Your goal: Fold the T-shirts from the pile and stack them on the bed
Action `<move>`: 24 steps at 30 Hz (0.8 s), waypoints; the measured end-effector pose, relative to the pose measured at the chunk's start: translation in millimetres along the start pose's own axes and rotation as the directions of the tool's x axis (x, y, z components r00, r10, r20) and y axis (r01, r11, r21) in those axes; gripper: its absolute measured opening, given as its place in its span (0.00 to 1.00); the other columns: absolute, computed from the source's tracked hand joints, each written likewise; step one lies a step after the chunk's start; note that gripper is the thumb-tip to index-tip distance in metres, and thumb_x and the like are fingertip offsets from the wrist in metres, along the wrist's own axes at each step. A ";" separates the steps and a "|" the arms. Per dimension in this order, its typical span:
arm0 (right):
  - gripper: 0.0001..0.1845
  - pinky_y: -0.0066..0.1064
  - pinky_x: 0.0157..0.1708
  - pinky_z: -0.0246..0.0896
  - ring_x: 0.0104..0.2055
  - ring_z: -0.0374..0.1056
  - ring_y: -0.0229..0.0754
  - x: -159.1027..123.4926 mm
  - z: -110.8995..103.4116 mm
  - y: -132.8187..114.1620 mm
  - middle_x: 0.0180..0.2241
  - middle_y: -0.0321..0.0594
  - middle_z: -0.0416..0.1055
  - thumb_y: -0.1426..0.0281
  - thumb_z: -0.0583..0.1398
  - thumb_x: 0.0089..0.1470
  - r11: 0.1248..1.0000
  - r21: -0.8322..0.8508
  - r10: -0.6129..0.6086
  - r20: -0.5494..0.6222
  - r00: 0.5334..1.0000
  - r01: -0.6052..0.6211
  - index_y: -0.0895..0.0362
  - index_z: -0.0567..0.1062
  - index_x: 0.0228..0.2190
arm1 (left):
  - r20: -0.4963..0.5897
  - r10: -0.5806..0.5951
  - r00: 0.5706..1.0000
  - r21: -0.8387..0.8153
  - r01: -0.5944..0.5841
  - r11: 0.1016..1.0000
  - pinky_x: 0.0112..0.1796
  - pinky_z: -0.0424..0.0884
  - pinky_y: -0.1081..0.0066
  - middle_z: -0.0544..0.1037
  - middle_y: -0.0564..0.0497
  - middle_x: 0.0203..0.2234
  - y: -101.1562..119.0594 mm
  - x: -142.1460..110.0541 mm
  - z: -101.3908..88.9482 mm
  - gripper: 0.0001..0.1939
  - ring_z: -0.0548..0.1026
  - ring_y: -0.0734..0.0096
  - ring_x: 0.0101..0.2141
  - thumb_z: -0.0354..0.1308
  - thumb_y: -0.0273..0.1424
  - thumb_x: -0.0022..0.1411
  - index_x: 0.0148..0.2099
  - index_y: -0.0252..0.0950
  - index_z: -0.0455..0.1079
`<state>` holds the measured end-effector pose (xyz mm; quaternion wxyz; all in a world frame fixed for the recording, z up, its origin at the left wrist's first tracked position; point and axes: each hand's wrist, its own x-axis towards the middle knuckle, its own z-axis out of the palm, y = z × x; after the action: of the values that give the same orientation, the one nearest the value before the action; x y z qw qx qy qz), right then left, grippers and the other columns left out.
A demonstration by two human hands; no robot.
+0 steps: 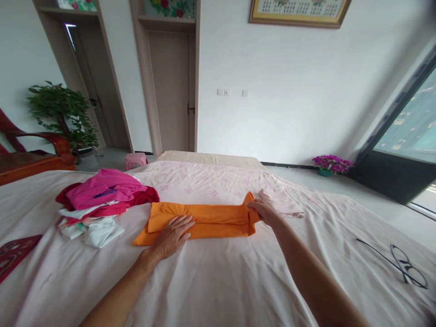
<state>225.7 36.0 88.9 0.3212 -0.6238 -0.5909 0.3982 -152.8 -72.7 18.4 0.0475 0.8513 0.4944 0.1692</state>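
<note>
An orange garment (218, 215), folded into a long strip, lies crosswise on the pale pink sheet (218, 281). My left hand (173, 235) rests flat on its left part, fingers spread. At the right end, my right hand (262, 211) grips the cloth, and the end stands raised in its fingers. Just beyond that hand lies a folded pale pink cloth (281, 202). To the left is a heap of crumpled clothes (105, 188), magenta and red on top, with a whitish garment (104, 231) at its front edge.
Black-framed glasses (403, 265) lie on the sheet at the right. A dark red patterned item (17, 256) sits at the left edge. Beyond the sheet are a pink stool (135, 160), a wooden chair (37, 154), a potted plant (63, 113) and purple flowers (332, 163).
</note>
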 end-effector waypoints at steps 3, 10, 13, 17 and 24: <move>0.06 0.22 0.17 0.57 0.20 0.65 0.34 4.1 28.2 -28.2 0.19 0.32 0.67 0.67 0.59 0.49 0.997 0.080 0.006 0.099 0.995 -0.014 0.55 0.66 0.28 | -0.030 -0.037 0.999 -0.039 0.036 0.999 0.65 0.51 0.58 0.63 0.52 0.64 -0.2 -0.4 -0.3 0.26 0.58 0.66 0.64 0.45 0.36 0.69 0.68 0.44 0.55; 0.09 0.22 0.16 0.50 0.15 0.59 0.32 10.0 114.2 -65.5 0.14 0.28 0.61 0.70 0.62 0.44 1.000 0.011 -0.009 0.188 0.982 0.007 0.56 0.65 0.26 | -0.027 -0.069 0.997 -0.098 0.066 0.993 0.64 0.53 0.58 0.66 0.55 0.62 4.6 0.5 -5.6 0.25 0.60 0.65 0.63 0.45 0.33 0.68 0.66 0.44 0.59; 0.08 0.23 0.17 0.53 0.16 0.61 0.34 10.5 142.8 -68.4 0.14 0.29 0.63 0.71 0.62 0.43 0.998 -0.053 -0.005 0.214 0.977 0.017 0.56 0.66 0.26 | -0.024 -0.089 0.996 -0.117 0.085 0.989 0.64 0.54 0.57 0.67 0.54 0.61 6.6 0.1 -8.8 0.24 0.60 0.64 0.63 0.45 0.33 0.68 0.65 0.44 0.61; 0.07 0.24 0.17 0.55 0.16 0.63 0.37 5.7 169.8 -69.4 0.13 0.31 0.64 0.71 0.63 0.44 0.993 -0.117 0.001 0.262 0.965 0.031 0.58 0.69 0.27 | -0.050 -0.128 0.991 -0.155 0.119 0.981 0.62 0.57 0.57 0.70 0.51 0.59 5.5 -1.1 -8.4 0.24 0.63 0.62 0.61 0.46 0.34 0.67 0.63 0.43 0.64; 0.21 0.27 0.28 0.64 0.29 0.73 0.40 -9.2 175.4 -65.7 0.30 0.41 0.77 0.69 0.53 0.57 0.988 -0.102 -0.096 0.193 0.976 0.118 0.58 0.70 0.51 | -0.186 -0.122 0.975 -0.242 0.075 0.967 0.58 0.64 0.59 0.76 0.49 0.51 2.9 -3.3 -4.9 0.19 0.71 0.63 0.54 0.46 0.31 0.66 0.56 0.42 0.69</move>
<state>40.5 20.9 63.6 0.2493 -0.5678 -0.6728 0.4034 -153.6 -77.4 22.9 0.1057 0.7928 0.5153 0.3079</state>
